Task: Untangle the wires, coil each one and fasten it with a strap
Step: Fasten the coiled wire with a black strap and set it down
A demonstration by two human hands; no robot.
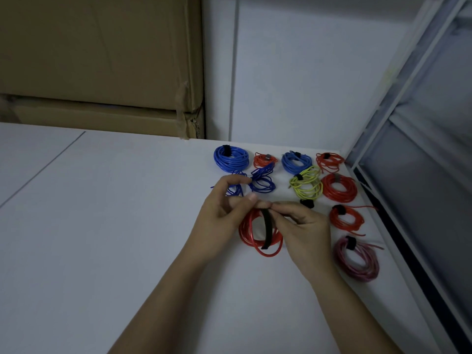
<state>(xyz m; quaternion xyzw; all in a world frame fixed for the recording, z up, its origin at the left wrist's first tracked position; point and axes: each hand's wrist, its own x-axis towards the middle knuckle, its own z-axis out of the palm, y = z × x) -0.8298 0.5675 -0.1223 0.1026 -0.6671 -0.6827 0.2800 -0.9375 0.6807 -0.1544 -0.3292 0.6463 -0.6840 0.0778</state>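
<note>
A coil of red wire [249, 235] is held just above the white table [102, 213]. My left hand [219, 215] grips its top from the left. My right hand [304, 223] pinches a black strap [267, 229] at the coil's top; the strap hangs down across the coil's hole. Behind my left hand lies a loose dark blue wire [263, 181], unstrapped. A spare black strap [307, 202] lies just beyond my right hand.
Several strapped coils lie at the table's far right: blue [231, 159], small red [264, 160], light blue [296, 162], red [329, 162], yellow-green [306, 185], red [338, 186], red [346, 218], pink [356, 259]. Cardboard boxes [102, 72] stand behind; a metal frame [383, 200] borders the right.
</note>
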